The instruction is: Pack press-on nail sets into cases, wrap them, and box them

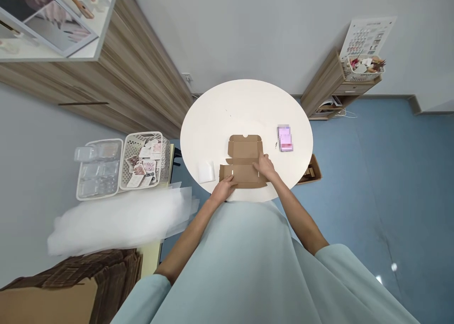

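Closest to us is our pale blue top (241, 253). By our left arm is a pile of brown card (53, 305), and past it lie white sheets (120, 220). Our left hand (223, 190) is on the near left part of the flat box (244, 172). We cannot tell if its fingers pinch the card or just press on it. The box lies open on the near half of the round white tabletop (244, 101), with 2 little white slits in its near part. Our right hand (266, 165) is on the right side of the box, by the fold, with its thumb apart from its other fingers. Left of the box is a white pack (206, 172), and off to the right is a phone (285, 138) with a blurry pink screen. Far to the left are 2 white baskets (163, 161), 1 with clear tubs and 1 with cards. Farther off stand a tall wood cupboard (149, 68) and a small cabinet (324, 87). Behind them is the wall (248, 30).
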A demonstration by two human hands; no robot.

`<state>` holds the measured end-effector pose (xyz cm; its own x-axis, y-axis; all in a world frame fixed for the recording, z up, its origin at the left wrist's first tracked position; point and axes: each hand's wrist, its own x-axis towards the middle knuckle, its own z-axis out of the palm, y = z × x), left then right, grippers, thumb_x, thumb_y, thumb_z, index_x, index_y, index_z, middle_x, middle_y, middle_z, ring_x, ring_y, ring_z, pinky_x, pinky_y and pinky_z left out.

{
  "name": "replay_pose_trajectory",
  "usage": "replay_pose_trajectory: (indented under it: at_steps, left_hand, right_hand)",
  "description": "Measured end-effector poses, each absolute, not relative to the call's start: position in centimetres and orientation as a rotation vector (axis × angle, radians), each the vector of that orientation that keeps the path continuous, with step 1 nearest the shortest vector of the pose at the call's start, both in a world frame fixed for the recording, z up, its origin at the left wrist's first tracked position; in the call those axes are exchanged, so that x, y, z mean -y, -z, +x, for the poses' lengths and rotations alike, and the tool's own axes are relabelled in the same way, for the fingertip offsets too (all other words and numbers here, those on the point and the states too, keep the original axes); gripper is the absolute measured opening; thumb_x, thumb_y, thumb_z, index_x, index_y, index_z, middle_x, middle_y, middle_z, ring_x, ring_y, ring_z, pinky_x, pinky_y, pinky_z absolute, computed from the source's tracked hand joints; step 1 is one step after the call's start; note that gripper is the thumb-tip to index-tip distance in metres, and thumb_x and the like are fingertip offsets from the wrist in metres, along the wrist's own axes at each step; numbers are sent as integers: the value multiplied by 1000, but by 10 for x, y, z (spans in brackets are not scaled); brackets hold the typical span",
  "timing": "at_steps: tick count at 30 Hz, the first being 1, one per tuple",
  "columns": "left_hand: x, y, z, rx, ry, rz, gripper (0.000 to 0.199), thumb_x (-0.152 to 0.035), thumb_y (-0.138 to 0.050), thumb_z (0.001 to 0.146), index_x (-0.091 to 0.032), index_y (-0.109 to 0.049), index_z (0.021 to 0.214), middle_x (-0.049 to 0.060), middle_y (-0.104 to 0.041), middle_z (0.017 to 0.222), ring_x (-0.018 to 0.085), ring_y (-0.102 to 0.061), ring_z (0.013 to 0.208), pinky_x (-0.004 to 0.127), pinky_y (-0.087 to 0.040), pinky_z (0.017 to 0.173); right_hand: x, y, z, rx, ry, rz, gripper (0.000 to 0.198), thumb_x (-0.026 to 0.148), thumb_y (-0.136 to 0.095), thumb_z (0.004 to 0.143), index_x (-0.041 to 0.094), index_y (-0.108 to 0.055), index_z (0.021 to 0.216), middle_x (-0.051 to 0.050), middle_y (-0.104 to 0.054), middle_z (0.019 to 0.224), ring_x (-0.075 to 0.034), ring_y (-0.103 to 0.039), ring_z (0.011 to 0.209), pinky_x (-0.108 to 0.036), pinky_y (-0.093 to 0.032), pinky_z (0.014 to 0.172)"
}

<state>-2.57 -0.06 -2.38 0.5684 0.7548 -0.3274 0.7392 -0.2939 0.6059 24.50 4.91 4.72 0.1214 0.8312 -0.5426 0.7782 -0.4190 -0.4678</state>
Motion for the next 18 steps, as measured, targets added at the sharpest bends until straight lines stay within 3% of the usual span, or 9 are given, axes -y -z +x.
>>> replay_pose_trajectory:
  at_steps: [6,11,14,16,18]
  left_hand:
    - [-3,19,-24,-1248,-59,1971,41,-12,-66,82,-23,-83,118,6,-59,158,31,-54,149,44,-46,125]
    - [-3,17,-24,-1321,-99,1927,39,-9,-60,83,-26,-84,109,-1,-65,153,26,-58,146,37,-47,123]
    - [-4,18,-21,-1373,-192,1881,33,-9,-56,87,-24,-82,100,3,-71,144,27,-67,135,39,-51,119]
    - [-4,18,-18,-1405,-265,1833,30,-8,-56,88,-23,-79,98,6,-75,135,26,-72,123,40,-55,112]
    - [-4,18,-14,-1481,-354,1734,32,-6,-58,87,-23,-75,108,7,-76,126,24,-74,112,39,-58,104]
  right_hand:
    - [-45,-30,235,1717,-1163,-2191,69,34,-65,98,18,-38,159,-23,-50,150,-32,-69,114,-45,-56,97]
    - [-21,-23,244,1858,-1206,-2088,117,49,-88,80,30,-16,171,-20,-40,157,-32,-69,119,-44,-57,97]
    - [-9,-20,249,1999,-1265,-2033,142,50,-98,67,35,-4,173,-22,-35,160,-38,-64,127,-48,-56,98]
    - [-4,-18,250,2039,-1277,-2033,146,49,-99,66,36,0,173,-24,-31,162,-39,-64,127,-50,-56,98]
    - [-1,-16,250,2046,-1263,-2047,143,47,-97,70,37,1,173,-24,-30,163,-38,-65,127,-49,-56,98]
